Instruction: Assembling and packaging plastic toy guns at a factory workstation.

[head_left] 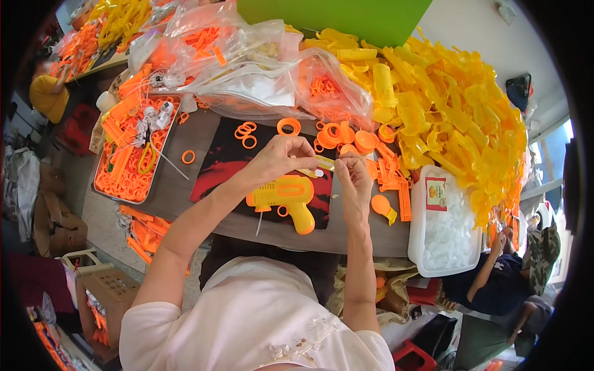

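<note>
As we look down past the white shirt (247, 309), the near edge of the brown table (387, 240) comes first. A thin metal rod (259, 224) pokes toward us from under a yellow toy gun (286, 193), which lies on its side on a black and red mat (213, 162), its handle pointing to the near right and an orange ring (283, 211) just beside it.

Just beyond the gun, we see both hands close together above the mat. The right hand (354, 179) has thumb and finger pinched on one end of a small yellowish strip (324, 162). The left hand (286, 156) has its fingertips drawn nearly together by the other end, but we cannot tell whether they have hold of it.

To our right, a round orange piece with a yellow tip (380, 204) lies near a white tub (416, 247) of pale pieces; to our left, a metal tray (119, 197) is filled with orange parts. Past the hands we find loose orange rings (288, 127) and caps (366, 142). Farther off are clear plastic bags (247, 74), a high heap of yellow shells (433, 105) and, behind them, a green board (334, 18).
</note>
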### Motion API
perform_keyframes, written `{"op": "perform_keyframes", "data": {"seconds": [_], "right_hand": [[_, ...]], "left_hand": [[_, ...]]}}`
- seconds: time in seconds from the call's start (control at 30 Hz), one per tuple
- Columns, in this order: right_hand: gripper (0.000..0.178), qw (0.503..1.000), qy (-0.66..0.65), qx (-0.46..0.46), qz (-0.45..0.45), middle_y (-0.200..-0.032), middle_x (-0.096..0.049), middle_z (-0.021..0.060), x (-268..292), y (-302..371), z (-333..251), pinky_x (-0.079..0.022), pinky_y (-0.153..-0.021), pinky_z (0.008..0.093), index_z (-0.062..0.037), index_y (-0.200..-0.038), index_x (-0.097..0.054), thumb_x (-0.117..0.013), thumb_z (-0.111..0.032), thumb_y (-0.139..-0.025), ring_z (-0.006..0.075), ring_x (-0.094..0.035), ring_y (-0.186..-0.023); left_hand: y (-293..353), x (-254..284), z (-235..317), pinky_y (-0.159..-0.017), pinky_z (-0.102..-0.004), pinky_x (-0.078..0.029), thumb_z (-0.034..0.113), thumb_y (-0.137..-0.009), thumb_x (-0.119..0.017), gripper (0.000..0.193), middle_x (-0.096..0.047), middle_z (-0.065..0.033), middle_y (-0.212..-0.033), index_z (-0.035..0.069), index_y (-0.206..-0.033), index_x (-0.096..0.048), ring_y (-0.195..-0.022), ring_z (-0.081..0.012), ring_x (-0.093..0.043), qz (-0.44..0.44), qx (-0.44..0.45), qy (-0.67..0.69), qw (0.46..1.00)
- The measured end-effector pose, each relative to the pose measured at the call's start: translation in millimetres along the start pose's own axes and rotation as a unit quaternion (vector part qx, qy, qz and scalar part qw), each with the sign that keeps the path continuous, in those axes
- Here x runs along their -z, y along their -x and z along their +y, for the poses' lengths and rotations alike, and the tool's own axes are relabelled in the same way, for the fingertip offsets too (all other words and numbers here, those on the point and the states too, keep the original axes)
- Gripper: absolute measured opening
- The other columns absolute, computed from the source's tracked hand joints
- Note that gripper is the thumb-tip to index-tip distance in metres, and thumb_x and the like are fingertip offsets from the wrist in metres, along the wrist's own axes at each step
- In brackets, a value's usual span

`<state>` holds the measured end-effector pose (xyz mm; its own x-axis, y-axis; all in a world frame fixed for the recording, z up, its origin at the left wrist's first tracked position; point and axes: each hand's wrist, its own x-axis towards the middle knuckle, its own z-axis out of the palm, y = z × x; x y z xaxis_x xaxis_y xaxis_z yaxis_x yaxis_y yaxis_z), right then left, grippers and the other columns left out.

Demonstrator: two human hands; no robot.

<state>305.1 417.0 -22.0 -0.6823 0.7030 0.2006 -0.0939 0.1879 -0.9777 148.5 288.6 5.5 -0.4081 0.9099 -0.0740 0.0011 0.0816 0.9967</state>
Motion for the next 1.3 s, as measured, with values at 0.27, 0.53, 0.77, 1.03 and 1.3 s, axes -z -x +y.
{"op": "perform_keyframes", "data": {"seconds": [0.27, 0.53, 0.77, 1.03, 1.3], "right_hand": [[0.017, 0.989, -0.111, -0.098, -0.015, -0.099, -0.057, 0.0019, 6.0, 6.1, 3.6, -0.041, -0.074, 0.0231, -0.0041, -0.087, -0.062, -0.067, -0.019, -0.092, 0.0078, -0.049, -0.08], [0.02, 0.992, 0.117, 0.022, 0.034, -0.105, -0.055, 0.0058, 4.6, 0.5, 37.7, -0.04, -0.079, 0.029, -0.0025, -0.087, -0.064, -0.067, -0.022, -0.092, 0.015, -0.048, -0.091], [0.017, 0.999, 0.034, 0.014, -0.02, -0.112, -0.054, 0.0026, -5.3, 13.1, 3.6, -0.041, -0.078, 0.0237, -0.003, -0.086, -0.061, -0.064, -0.019, -0.094, 0.0076, -0.049, -0.089], [0.014, 0.942, -0.262, -0.159, -0.137, -0.114, -0.047, -0.0002, -4.5, 13.5, 5.4, -0.039, -0.085, 0.023, -0.0049, -0.086, -0.064, -0.065, -0.017, -0.093, 0.0064, -0.048, -0.094], [0.015, 0.986, -0.124, -0.097, -0.061, -0.095, -0.048, -0.0035, 2.2, 27.0, 0.4, -0.034, -0.075, 0.0231, -0.0085, -0.079, -0.057, -0.069, -0.01, -0.087, 0.0063, -0.044, -0.08]], "left_hand": [[8.1, -8.8, -3.8, -0.074, -0.0219, -0.05, 0.012, -0.085, -0.074, 0.014, -0.069, -0.0007, -0.081, 0.002, -0.093, -0.069, -0.077, -0.0055, -0.064, 0.01, -0.005, 0.057, 0.998], [12.1, -2.3, -12.3, -0.072, -0.0206, -0.049, 0.012, -0.086, -0.073, 0.011, -0.069, -0.0017, -0.081, 0.002, -0.09, -0.068, -0.075, -0.0052, -0.064, 0.094, -0.004, 0.03, 0.995], [18.1, -10.6, -12.1, -0.068, -0.0221, -0.05, 0.012, -0.084, -0.075, 0.013, -0.068, -0.0011, -0.08, 0.002, -0.088, -0.068, -0.073, -0.0053, -0.062, 0.074, 0.0, 0.072, 0.995], [24.3, -12.6, -11.1, -0.056, -0.0235, -0.043, 0.011, -0.084, -0.075, 0.017, -0.055, 0.0011, -0.074, 0.007, -0.085, -0.058, -0.06, -0.0071, -0.05, -0.102, 0.107, 0.391, 0.908], [58.3, 2.9, -30.8, -0.069, -0.0293, -0.044, 0.022, -0.081, -0.077, 0.022, -0.06, 0.0002, -0.087, 0.008, -0.095, -0.067, -0.075, -0.0141, -0.054, 0.121, -0.16, -0.299, 0.933]]}}
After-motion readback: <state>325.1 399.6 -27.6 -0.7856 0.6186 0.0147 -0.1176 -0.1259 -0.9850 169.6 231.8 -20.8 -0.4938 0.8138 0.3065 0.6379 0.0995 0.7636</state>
